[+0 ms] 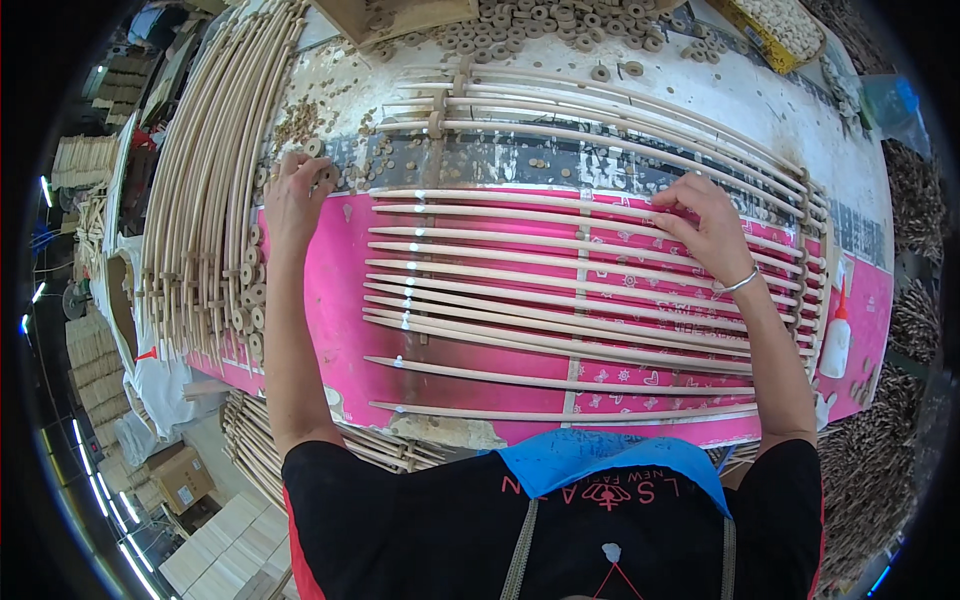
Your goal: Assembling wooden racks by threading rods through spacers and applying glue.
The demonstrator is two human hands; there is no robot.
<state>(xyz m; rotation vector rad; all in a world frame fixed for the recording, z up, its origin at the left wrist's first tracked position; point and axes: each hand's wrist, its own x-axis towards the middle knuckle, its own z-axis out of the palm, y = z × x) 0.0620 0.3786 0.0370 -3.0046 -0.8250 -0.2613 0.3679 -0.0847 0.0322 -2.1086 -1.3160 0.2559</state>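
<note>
A broad, worn white work surface [345, 85] carries a bright pink printed sheet [335, 290], perhaps laid to make pale wood easier to see. At its left a dense bundle of long tan wooden rods [200, 180] lies lengthwise, seemingly parked within reach. On the sheet, a spaced row of slim pale wooden rods [480, 324] runs crosswise before the person, probably fanned so each left tip can be reached separately. The right hand [705, 225] curves over the upper rods, fingers close together; whether it grips one cannot be told. The left hand [297, 195], beyond those tips, appears to pinch a small round brown wooden ring [325, 178] between thumb and fingers.

The rods in the row look smooth and gently tapered, with white spots near their left ends; the ring looks thick and matt.
</note>
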